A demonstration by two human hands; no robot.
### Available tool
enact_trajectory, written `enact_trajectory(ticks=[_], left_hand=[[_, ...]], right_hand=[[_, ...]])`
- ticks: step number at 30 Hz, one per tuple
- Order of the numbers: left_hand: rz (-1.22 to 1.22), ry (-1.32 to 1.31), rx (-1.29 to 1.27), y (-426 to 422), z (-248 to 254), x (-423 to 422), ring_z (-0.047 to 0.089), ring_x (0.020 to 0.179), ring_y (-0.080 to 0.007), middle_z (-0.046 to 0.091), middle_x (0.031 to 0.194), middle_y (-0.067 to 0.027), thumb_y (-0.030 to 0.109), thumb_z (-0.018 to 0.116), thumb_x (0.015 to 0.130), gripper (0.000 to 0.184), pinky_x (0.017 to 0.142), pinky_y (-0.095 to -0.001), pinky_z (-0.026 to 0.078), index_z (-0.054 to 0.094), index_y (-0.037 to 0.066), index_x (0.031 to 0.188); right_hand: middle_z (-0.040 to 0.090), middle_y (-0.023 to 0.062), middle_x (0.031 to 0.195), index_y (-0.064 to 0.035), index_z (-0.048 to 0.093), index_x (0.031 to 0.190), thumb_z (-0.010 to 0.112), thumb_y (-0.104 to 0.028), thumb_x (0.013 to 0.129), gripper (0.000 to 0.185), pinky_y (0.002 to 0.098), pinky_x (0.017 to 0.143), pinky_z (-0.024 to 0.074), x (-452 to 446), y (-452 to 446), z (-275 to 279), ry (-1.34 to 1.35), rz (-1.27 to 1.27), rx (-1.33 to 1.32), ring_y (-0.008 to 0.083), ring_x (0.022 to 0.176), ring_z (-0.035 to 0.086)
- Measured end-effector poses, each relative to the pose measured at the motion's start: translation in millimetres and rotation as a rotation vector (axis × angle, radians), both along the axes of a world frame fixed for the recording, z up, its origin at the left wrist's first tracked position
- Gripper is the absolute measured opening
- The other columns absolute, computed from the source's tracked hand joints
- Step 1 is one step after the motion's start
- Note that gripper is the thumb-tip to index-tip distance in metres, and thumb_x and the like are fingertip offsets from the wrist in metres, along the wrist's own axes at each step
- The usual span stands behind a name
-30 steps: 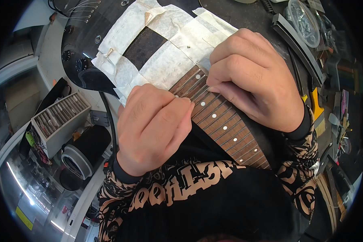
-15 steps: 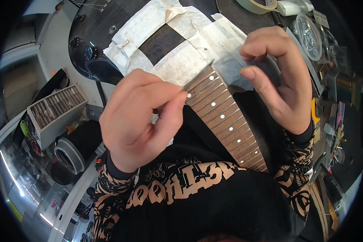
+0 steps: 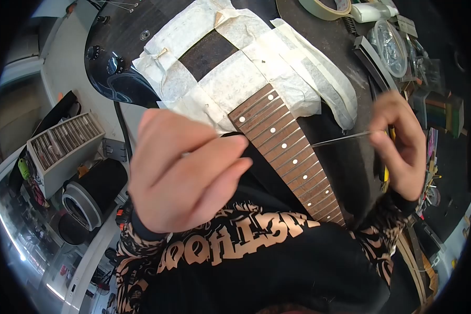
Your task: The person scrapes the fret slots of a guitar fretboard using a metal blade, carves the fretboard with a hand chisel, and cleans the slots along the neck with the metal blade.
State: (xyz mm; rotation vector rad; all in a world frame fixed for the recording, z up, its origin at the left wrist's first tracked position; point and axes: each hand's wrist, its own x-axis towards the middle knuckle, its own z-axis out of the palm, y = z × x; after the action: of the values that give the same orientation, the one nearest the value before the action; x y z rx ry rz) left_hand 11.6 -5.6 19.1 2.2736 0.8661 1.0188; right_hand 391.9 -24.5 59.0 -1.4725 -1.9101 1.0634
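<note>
Right hand (image 3: 403,152) pinches a thin metal strip (image 3: 344,139) beside a guitar fretboard (image 3: 278,138)

Head view: the right hand, partly blurred, grips one end of the strip between thumb and bent forefinger, its other fingers curled. The strip runs leftward from those fingertips, and its far end reaches the right-hand edge of the fretboard, though whether it touches cannot be told. The left hand (image 3: 178,172), also blurred, is on the near left side of the fretboard, fingers folded, with a small gap between the tips of thumb and forefinger; whether anything is tucked inside it cannot be told.

The fretboard, brown wood with white dot inlays and crosswise lines, slants from the guitar body (image 3: 103,91) down towards the lettering on the person's black top (image 3: 298,261). Pale masking tape (image 3: 230,81) covers much of the dark, glossy body, framing a dark rectangle; one long tape strip (image 3: 334,91) droops past the body's right edge. Two control knobs (image 3: 115,65) are on the body's left.

At the upper right are a tape roll (image 3: 311,9), a white bottle (image 3: 370,12) and a clear plastic container (image 3: 390,49). To the left, a white box (image 3: 67,158) holding a row of slim items stands near a black cylinder (image 3: 105,180).
</note>
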Motion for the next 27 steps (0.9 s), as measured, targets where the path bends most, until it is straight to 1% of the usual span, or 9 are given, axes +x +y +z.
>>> enact_trajectory(ticks=[3, 5, 8, 11, 12, 16, 22, 25, 27], left_hand=[[0.109, -0.099, -0.018, -11, -4, -18, 0.066, 0.08, -0.0259, 0.075, 0.099, -0.0119, -0.007, 0.092, 0.084, 0.034, 0.073, -0.0392, 0.049, 0.083, -0.001, 0.117], [0.142, -0.17, -0.069, -19, -17, -23, 0.066, 0.079, -0.0255, 0.075, 0.099, -0.0131, -0.012, 0.086, 0.087, 0.031, 0.072, -0.0385, 0.049, 0.082, -0.002, 0.116], [0.132, -0.219, -0.117, -30, -24, -20, 0.066, 0.079, -0.0255, 0.075, 0.098, -0.0139, -0.016, 0.082, 0.089, 0.03, 0.072, -0.0377, 0.049, 0.082, -0.004, 0.115], [0.061, -0.236, -0.101, -39, -23, -16, 0.066, 0.076, -0.0255, 0.075, 0.097, -0.0126, -0.015, 0.085, 0.086, 0.031, 0.071, -0.0383, 0.049, 0.082, -0.003, 0.115], [0.04, -0.235, -0.108, -44, -20, -15, 0.066, 0.075, -0.0258, 0.075, 0.097, -0.0121, -0.014, 0.085, 0.085, 0.032, 0.072, -0.0386, 0.049, 0.082, -0.003, 0.115], [-0.006, -0.261, -0.145, -63, -24, -9, 0.064, 0.074, -0.0255, 0.074, 0.097, -0.0131, -0.013, 0.084, 0.088, 0.029, 0.069, -0.0383, 0.049, 0.081, -0.005, 0.116], [-0.046, -0.301, -0.198, -75, -29, 4, 0.07, 0.078, -0.025, 0.076, 0.098, -0.0135, -0.012, 0.087, 0.09, 0.03, 0.066, -0.0362, 0.053, 0.082, -0.004, 0.118], [-0.104, -0.323, -0.23, -71, -26, 18, 0.073, 0.079, -0.0277, 0.076, 0.099, -0.0145, -0.011, 0.088, 0.091, 0.029, 0.068, -0.0376, 0.056, 0.082, -0.004, 0.119], [-0.177, -0.288, -0.333, -70, -24, 28, 0.076, 0.086, -0.0311, 0.077, 0.104, -0.0149, -0.007, 0.087, 0.094, 0.026, 0.072, -0.0401, 0.059, 0.082, -0.004, 0.119]], right_hand=[[0.059, 0.0014, 0.105, -0.0031, 0.064, 0.11, 0.072, -0.017, 0.115, 0.017, 0.0294, 0.091, 0.0435, 60, -48, 10, -0.126, -0.288, -0.346, 0.0121, 0.101, 0.055], [0.059, -0.0001, 0.103, -0.0023, 0.064, 0.11, 0.072, -0.015, 0.116, 0.016, 0.0293, 0.091, 0.0441, 77, -73, 7, -0.165, -0.419, -0.519, 0.0112, 0.1, 0.056], [0.065, 0.0036, 0.103, -0.0022, 0.065, 0.115, 0.075, -0.016, 0.115, 0.017, 0.0335, 0.089, 0.0492, 83, -94, -17, -0.407, -0.394, -0.397, 0.0165, 0.096, 0.062], [0.073, 0.0118, 0.106, -0.0035, 0.067, 0.121, 0.079, -0.02, 0.114, 0.021, 0.0412, 0.089, 0.0555, 54, -77, -39, -0.722, -0.457, 0.07, 0.0271, 0.097, 0.07], [0.077, 0.0186, 0.114, -0.0054, 0.068, 0.125, 0.08, -0.021, 0.113, 0.023, 0.049, 0.089, 0.0589, 46, -71, -47, -0.855, -0.453, 0.176, 0.0396, 0.104, 0.075], [0.079, 0.0192, 0.115, -0.0059, 0.067, 0.121, 0.078, -0.021, 0.113, 0.02, 0.0537, 0.09, 0.0596, 48, -49, -70, -0.907, -0.371, 0.186, 0.0469, 0.111, 0.076], [0.078, 0.0214, 0.113, -0.0031, 0.067, 0.125, 0.074, -0.016, 0.115, 0.017, 0.0509, 0.092, 0.0591, 75, -51, -44, -0.946, -0.316, 0.232, 0.0468, 0.109, 0.076], [0.077, 0.0204, 0.111, -0.0039, 0.065, 0.121, 0.074, -0.014, 0.114, 0.015, 0.0527, 0.088, 0.0585, 60, -58, 4, -0.961, -0.243, 0.149, 0.0464, 0.106, 0.076], [0.072, 0.0187, 0.105, -0.0036, 0.064, 0.121, 0.073, -0.009, 0.114, 0.013, 0.0462, 0.087, 0.0569, 44, -62, 35, -0.886, -0.249, 0.056, 0.0413, 0.095, 0.07]])
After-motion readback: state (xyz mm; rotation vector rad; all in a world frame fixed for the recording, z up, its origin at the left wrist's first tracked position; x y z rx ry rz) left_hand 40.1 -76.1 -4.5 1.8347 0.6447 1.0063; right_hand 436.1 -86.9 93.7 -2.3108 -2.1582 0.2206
